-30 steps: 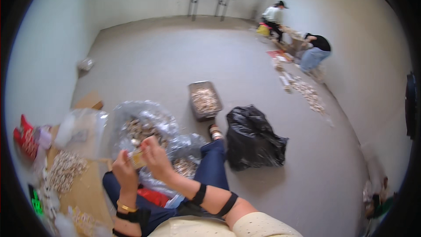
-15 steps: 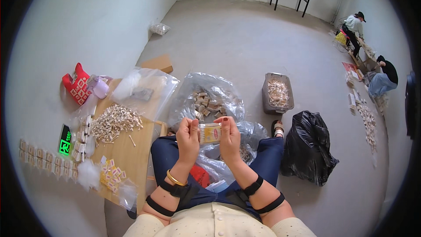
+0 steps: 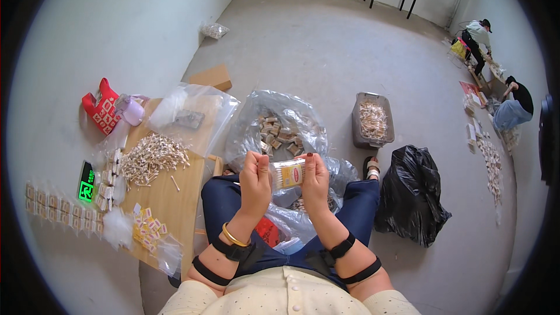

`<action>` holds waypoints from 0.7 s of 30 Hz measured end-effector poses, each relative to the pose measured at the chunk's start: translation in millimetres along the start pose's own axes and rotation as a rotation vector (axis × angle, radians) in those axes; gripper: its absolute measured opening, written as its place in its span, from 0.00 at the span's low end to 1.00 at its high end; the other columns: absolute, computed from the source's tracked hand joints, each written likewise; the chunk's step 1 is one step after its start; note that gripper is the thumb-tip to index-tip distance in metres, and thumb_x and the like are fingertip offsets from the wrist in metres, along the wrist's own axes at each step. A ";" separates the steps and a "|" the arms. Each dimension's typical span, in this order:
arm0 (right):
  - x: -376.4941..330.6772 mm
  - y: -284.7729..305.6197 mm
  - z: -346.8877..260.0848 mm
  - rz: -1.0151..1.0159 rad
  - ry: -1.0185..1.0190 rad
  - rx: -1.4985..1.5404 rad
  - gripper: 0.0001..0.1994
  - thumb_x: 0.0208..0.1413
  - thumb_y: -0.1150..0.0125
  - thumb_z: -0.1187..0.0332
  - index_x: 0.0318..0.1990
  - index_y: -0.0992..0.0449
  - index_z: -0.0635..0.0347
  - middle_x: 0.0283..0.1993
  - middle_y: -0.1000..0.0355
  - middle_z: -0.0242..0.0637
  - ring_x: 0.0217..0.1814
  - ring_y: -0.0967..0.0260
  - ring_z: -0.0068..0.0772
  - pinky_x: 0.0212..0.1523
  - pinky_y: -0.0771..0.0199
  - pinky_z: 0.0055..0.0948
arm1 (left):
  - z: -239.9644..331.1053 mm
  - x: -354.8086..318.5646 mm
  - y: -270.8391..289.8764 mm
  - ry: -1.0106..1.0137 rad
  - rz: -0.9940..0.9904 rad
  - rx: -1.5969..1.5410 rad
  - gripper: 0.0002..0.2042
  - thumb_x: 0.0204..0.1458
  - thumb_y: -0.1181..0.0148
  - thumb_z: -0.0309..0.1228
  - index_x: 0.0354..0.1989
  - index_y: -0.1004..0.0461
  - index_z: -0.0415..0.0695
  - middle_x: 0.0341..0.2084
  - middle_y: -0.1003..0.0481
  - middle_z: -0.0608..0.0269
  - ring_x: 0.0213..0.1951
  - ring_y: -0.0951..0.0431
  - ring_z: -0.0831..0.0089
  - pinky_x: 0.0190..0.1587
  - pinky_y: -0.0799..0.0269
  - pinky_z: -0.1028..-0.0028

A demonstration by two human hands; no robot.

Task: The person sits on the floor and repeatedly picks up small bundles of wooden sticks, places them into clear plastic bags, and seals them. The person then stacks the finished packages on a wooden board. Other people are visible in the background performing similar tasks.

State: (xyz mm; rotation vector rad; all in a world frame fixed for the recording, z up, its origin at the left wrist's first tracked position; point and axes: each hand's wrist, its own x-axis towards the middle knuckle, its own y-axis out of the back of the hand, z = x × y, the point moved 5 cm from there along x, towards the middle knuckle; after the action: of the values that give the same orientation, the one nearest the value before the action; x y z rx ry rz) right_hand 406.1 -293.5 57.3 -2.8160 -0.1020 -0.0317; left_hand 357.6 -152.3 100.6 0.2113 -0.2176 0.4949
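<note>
Head view: left hand (image 3: 255, 182) and right hand (image 3: 315, 184) pinch opposite ends of a swab packet (image 3: 288, 175), partly blocking the open clear bag (image 3: 248, 125) beyond. Left, a table (image 3: 185, 198) bears loose swabs (image 3: 153, 157); right, a grey bin (image 3: 357, 118) and black bag (image 3: 410, 198).

The packet of swabs (image 3: 288, 175) is between the left hand (image 3: 255, 182) and the right hand (image 3: 315, 184). Beyond it, a bag (image 3: 306, 112) sits on the floor (image 3: 291, 46) with small packs (image 3: 271, 130) inside. To the left is the desk (image 3: 178, 204), bearing a swab heap (image 3: 153, 156) and, closer in, a pile of cards (image 3: 149, 227). Right of the bag stands a bin (image 3: 357, 119) with loose swabs (image 3: 374, 119) inside; nearer, right of the right leg (image 3: 360, 205), lies a sack (image 3: 411, 198).
</note>
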 end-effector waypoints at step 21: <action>-8.3 1.7 -0.3 -0.010 -0.033 0.105 0.14 0.68 0.52 0.60 0.33 0.32 0.58 0.25 0.38 0.20 0.26 0.46 0.09 0.26 0.44 0.16 | 2.2 -13.2 9.4 0.040 0.016 -0.185 0.15 0.61 0.46 0.41 0.33 0.42 0.45 0.16 0.37 0.72 0.15 0.38 0.88 0.18 0.44 0.84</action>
State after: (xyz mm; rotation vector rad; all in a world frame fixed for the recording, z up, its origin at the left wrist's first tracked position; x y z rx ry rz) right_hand 398.0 -295.8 56.8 -2.7118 -0.1221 0.0173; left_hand 341.4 -150.6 100.7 0.0194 -0.2249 0.4918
